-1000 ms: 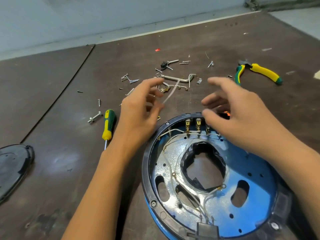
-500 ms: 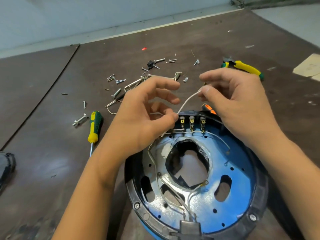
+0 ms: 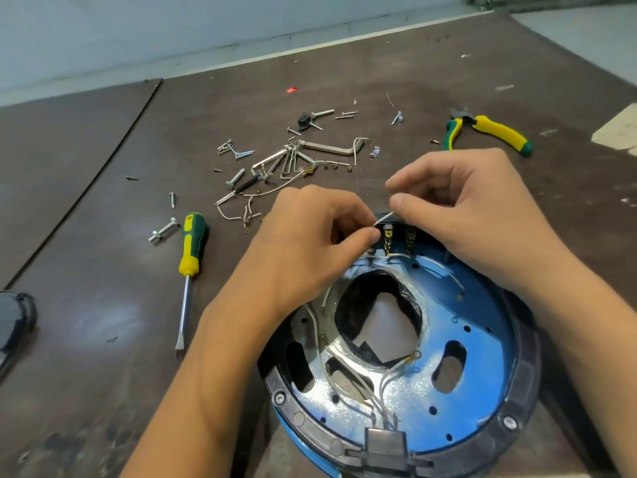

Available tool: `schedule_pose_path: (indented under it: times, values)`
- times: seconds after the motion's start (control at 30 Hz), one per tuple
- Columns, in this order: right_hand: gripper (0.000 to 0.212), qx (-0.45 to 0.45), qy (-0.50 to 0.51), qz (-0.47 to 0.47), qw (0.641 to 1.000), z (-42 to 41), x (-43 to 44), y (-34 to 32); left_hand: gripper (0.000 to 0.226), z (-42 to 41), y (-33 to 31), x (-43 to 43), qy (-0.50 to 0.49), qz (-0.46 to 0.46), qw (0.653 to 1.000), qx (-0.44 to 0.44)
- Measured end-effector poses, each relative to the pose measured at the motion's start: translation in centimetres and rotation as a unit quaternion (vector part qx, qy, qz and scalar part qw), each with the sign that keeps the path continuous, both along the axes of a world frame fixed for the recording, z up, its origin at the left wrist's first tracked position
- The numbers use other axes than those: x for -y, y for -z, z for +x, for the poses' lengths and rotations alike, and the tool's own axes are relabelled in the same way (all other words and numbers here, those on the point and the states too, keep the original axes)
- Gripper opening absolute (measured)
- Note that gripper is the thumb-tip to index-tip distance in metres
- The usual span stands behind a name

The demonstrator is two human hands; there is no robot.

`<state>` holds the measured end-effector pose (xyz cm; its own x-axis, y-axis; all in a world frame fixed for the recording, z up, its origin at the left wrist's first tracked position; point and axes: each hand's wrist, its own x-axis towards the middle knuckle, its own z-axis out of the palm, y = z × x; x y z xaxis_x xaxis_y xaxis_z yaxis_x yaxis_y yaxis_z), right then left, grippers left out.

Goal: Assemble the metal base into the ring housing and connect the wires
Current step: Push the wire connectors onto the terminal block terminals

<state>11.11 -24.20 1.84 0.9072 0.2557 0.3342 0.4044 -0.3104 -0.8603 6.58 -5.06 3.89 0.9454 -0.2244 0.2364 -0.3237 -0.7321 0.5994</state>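
Note:
The black ring housing (image 3: 522, 384) lies on the table at lower right with the shiny metal base (image 3: 479, 391) seated inside it, reflecting blue. White wires (image 3: 389, 374) run across the base to a black connector at the near rim. Brass terminals (image 3: 388, 238) stand at the far rim. A short white wire (image 3: 385, 217) stretches between my two hands just above those terminals. My left hand (image 3: 310, 243) pinches its lower end beside the terminals. My right hand (image 3: 458, 208) pinches its upper end between thumb and forefinger.
A green-yellow screwdriver (image 3: 189, 263) lies left of the housing. Green-yellow pliers (image 3: 489, 132) lie at the far right. Several screws, metal brackets (image 3: 324, 148) and spare wires are scattered beyond my hands. A dark cover (image 3: 13, 315) sits at the left edge.
Both hands came together over the far rim and took hold of the short white wire, then lowered it toward the brass terminals. The view has shifted slightly.

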Motion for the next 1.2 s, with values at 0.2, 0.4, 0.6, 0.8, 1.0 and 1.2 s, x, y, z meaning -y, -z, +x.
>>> schedule_pose_path:
  times: [0.2, 0.4, 0.6, 0.8, 1.0, 1.2]
  values:
    - [0.021, 0.017, -0.012, -0.061, 0.998, -0.14, -0.13, -0.21, 0.005, 0.10, 0.11, -0.04, 0.004, 0.092, 0.995, 0.031]
    - [0.032, -0.020, -0.013, -0.117, 0.993, -0.10, -0.02, -0.30, 0.005, 0.31, 0.41, -0.07, 0.033, 0.117, 0.992, -0.046]
    - [0.052, -0.033, -0.068, -0.180, 0.981, -0.20, 0.20, -0.51, 0.008, 0.46, 0.67, 0.04, 0.048, 0.109, 0.992, -0.049]
    - [0.071, -0.012, -0.115, -0.221, 0.968, -0.21, 0.15, -0.43, 0.015, 0.44, 0.76, 0.23, 0.048, 0.096, 0.993, -0.045]
    - [0.080, -0.003, -0.116, -0.234, 0.965, -0.23, 0.01, -0.22, 0.008, 0.38, 0.73, 0.16, 0.053, 0.103, 0.992, -0.039]
    - [0.053, -0.002, -0.124, -0.193, 0.973, -0.14, 0.06, -0.34, 0.012, 0.39, 0.45, 0.32, 0.036, 0.072, 0.996, -0.035]
